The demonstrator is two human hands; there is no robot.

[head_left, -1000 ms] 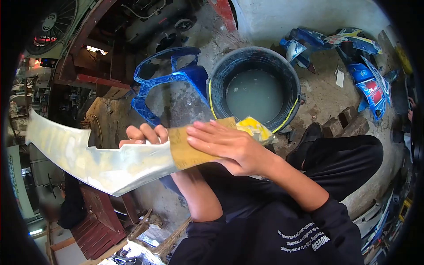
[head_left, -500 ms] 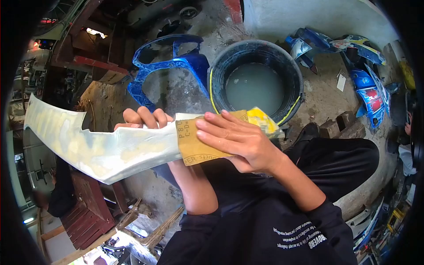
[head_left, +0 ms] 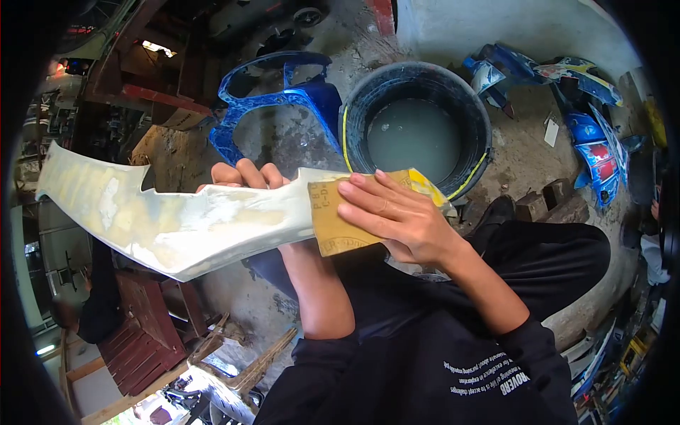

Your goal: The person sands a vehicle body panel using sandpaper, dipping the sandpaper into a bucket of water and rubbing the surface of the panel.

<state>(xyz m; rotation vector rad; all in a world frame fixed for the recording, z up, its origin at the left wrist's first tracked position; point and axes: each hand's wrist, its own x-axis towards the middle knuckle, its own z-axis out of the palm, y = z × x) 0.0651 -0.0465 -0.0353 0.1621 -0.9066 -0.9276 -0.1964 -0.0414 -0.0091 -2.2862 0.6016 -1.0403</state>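
A long, curved body panel (head_left: 191, 227), white with cream and yellowish patches, stretches from the far left to the middle of the view. My left hand (head_left: 248, 174) grips it from behind; the curled fingers show over its upper edge and the palm is hidden. A brown-backed sheet of sandpaper (head_left: 340, 237) lies over the panel's right part. Pressed on that sheet is my right hand (head_left: 404, 219), fingers together and the thumb tucked below. The panel's yellow-and-white end (head_left: 427, 185) shows beyond the fingers.
Just beyond the panel stands a black bucket (head_left: 347, 92) of cloudy water. A blue frame-shaped panel (head_left: 319, 99) lies left of it; blue, red and white fairings (head_left: 595, 152) lie to the right. A red wooden bench (head_left: 145, 333) is at lower left, near another person's dark sleeve (head_left: 103, 312).
My right hand and the sandpaper have shifted right along the panel, baring more of its surface. The panel's lower edge sits slightly higher; my left hand keeps its grip.
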